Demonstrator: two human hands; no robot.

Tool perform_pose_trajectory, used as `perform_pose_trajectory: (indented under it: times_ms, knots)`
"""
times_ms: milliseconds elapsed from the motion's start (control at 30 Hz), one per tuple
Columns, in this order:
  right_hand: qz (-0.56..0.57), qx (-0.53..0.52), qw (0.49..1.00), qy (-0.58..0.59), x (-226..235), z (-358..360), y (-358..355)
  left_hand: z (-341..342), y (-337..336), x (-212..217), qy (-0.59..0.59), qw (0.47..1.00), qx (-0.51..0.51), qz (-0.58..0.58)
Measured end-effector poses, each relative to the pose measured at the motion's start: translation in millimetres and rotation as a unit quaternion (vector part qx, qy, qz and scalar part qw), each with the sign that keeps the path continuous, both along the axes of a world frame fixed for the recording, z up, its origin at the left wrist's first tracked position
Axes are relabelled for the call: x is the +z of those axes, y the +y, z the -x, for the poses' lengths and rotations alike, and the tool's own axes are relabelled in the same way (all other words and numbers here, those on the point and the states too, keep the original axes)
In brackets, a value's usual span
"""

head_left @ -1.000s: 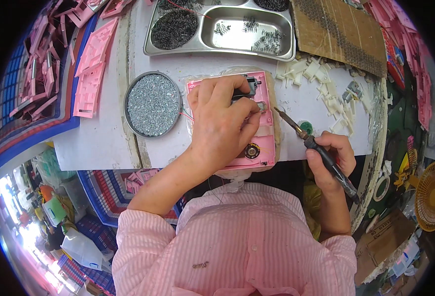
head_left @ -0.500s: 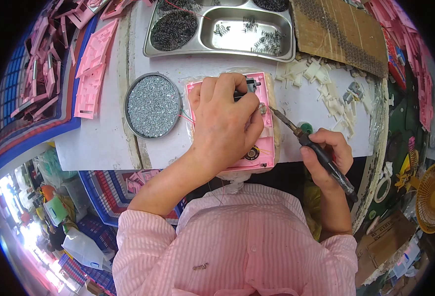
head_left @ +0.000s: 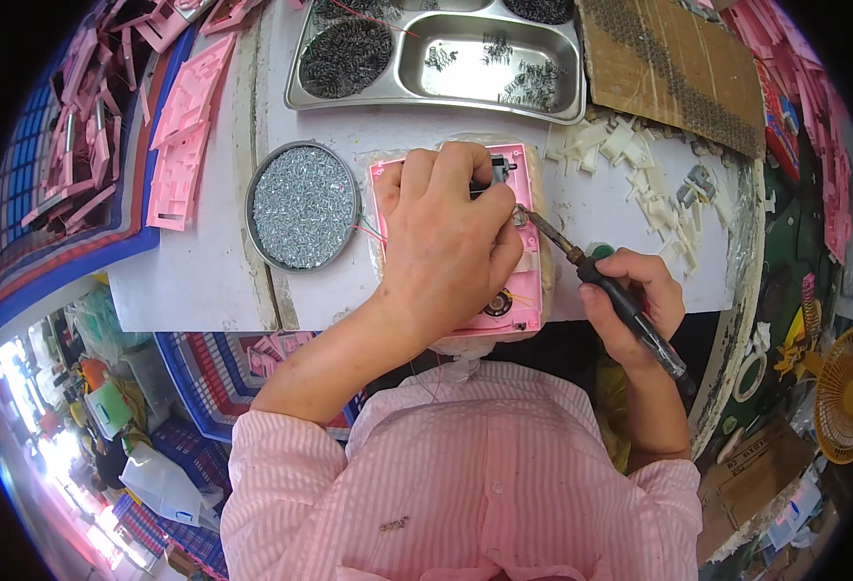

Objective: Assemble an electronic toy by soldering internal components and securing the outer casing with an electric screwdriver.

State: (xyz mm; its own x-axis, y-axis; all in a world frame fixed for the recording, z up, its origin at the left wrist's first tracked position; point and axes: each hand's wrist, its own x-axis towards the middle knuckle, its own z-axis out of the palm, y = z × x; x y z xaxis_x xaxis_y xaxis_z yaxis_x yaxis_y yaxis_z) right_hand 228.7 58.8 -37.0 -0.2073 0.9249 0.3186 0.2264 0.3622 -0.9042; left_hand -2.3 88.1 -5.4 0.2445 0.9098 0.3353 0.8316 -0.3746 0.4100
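**Pink housing under iron tip at centre of frame**

Pink housing (head_left: pixel 521 290) lies flat at the centre of the frame, on a pale pad on the white bench (head_left: pixel 204 281), near its front edge. The left hand (head_left: pixel 446 242) covers most of it, palm down, fingers curled and pressed together over the upper part; the fingertips pinch a small dark part (head_left: pixel 497 171) near the housing's upper right corner. A round black piece (head_left: pixel 497 306) shows in the housing's lower right. Thin red wire (head_left: pixel 370 230) runs out from under the hand toward the left.

The right hand (head_left: pixel 639 300), right of centre, wraps its fingers closed around the dark handle of a soldering iron (head_left: pixel 620 300). The iron slants up and left, and its tip meets the housing just beside the left fingertips.

Left of the housing, just beside it, sits a round tin (head_left: pixel 303 205) full of small silver pieces. Along the top of the frame lies a steel tray (head_left: pixel 426 97) with compartments holding dark small parts. White plastic bits (head_left: pixel 630 165) lie scattered upper right of the housing, beside a cardboard sheet (head_left: pixel 669 68). Pink plastic frames (head_left: pixel 189 126) are stacked at upper left.
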Motion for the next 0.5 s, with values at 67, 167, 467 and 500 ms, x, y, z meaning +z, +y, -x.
perform_pose_trajectory:
  times_ms: [67, 167, 467, 500]
  knots:
    - [-0.057, 0.015, 0.998, -0.017, -1, 1, 3, -1, 0, 0, -0.002, 1.000, -0.001, -0.004]
    - [-0.179, 0.066, 0.977, -0.095, -1, 0, 9, -1, 0, -1, -0.002, 1.000, -0.003, -0.003]
    - [-0.202, 0.050, 0.975, -0.075, 16, -15, 3, -1, -1, -1, 0.003, 1.000, -0.005, -0.004]
    - [-0.199, 0.051, 0.976, -0.076, 17, -15, 4, -1, -1, 0, 0.004, 1.000, -0.006, -0.004]
